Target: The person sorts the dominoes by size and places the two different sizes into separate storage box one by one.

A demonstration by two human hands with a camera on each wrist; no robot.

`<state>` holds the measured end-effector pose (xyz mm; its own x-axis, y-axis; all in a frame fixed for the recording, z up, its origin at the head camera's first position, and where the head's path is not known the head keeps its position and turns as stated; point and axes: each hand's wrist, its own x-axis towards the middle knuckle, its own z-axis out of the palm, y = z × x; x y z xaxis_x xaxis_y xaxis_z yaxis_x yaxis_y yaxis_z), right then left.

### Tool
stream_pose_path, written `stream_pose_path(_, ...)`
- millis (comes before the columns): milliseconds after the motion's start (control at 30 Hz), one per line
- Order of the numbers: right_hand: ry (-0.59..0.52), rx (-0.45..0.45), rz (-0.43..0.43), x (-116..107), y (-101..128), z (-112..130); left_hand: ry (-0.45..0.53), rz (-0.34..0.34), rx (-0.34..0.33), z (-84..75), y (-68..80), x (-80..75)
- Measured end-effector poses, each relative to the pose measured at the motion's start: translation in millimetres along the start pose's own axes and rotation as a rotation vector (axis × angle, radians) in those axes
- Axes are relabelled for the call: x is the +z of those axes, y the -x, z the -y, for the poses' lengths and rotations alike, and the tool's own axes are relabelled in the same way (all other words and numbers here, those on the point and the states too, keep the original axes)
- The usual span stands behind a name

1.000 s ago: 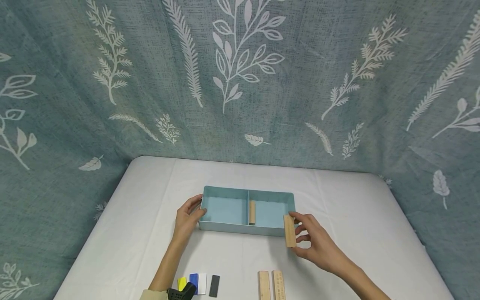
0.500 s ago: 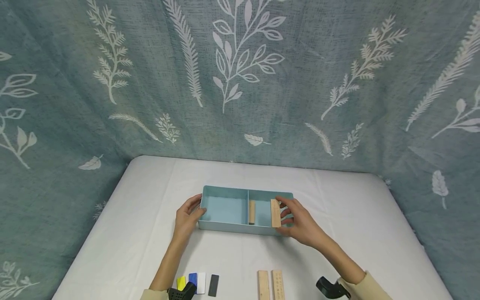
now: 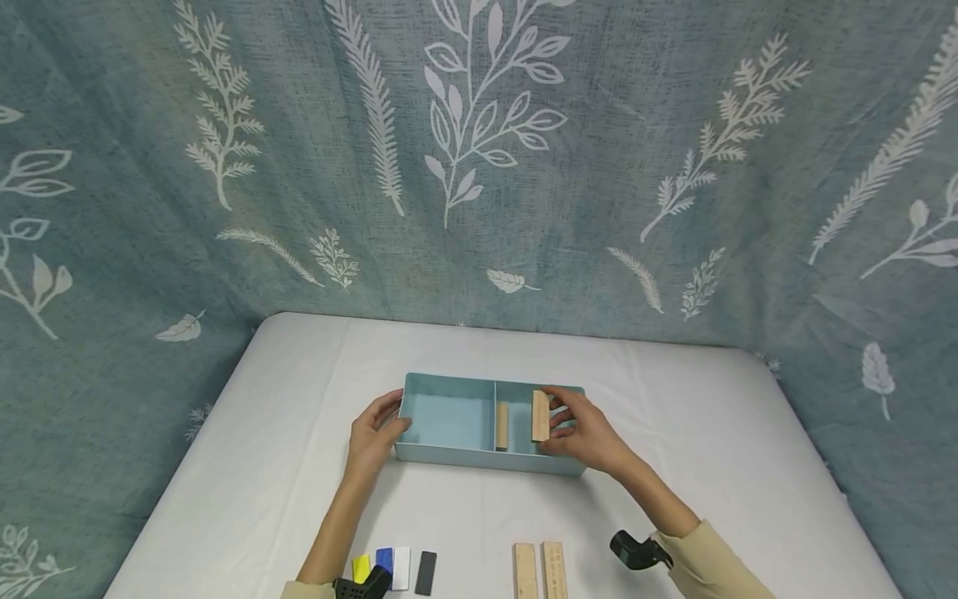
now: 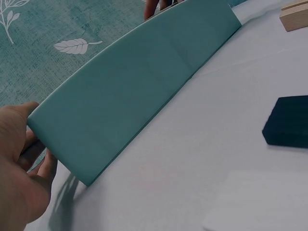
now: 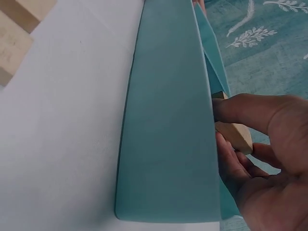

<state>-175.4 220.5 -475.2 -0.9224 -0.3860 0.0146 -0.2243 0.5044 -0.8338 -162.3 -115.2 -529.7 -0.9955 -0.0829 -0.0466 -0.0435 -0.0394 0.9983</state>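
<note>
Now the right hand [image 3: 580, 428] holds a wooden block [image 3: 540, 415] inside the tray [image 3: 449, 456]; the left hand [image 3: 374, 433] grips the tray's end.

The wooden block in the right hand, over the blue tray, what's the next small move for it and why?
Probably lower the wooden block to the floor of the tray's right compartment, beside the block already standing against the divider, then let go. The right hand holds it inside that compartment, and the left hand steadies the tray's left end.
</note>
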Motion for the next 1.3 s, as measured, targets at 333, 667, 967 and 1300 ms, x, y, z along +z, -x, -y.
stream_pose_path(333, 0.0, 0.019, 0.021, 6.2, -10.9, -6.8, 0.007, -0.027, 0.001, 12.7, -5.5, 1.2)
stream_pose_path(667, 0.104, 0.067, 0.082, 15.9, -22.3, -7.1, 0.039, -0.025, 0.006, 13.1, -4.2, 0.3)
stream_pose_path(967, 0.209, 0.096, 0.1, 23.2, -28.7, -9.6, 0.05, -0.03, 0.008, 13.5, -5.0, 2.9)
stream_pose_path(1300, 0.229, 0.144, 0.095, 29.9, -34.2, -9.0, 0.042, -0.023, 0.008, 13.2, -4.9, 1.3)
